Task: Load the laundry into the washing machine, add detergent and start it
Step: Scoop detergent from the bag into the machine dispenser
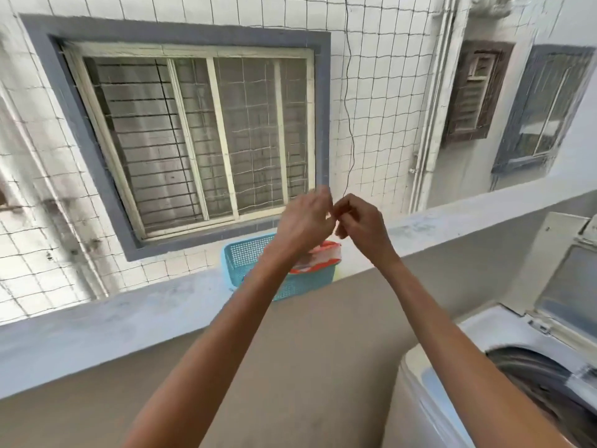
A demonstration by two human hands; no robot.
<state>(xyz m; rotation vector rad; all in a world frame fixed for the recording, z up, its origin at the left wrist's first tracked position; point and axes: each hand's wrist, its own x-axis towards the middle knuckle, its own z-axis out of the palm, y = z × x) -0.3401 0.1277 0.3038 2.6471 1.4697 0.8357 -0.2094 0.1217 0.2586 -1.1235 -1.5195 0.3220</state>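
Where fingers (326,202) meet, a pinched wire (350,130).

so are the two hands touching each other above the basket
Touching: the head view shows the left hand and right hand meeting at their fingertips, no gap visible, above the blue basket.

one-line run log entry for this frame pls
hands: left hand and right hand pinch something small, unclear | basket: on ledge | washer: lid up

blue basket (239,263) on parapet ledge (97,315)
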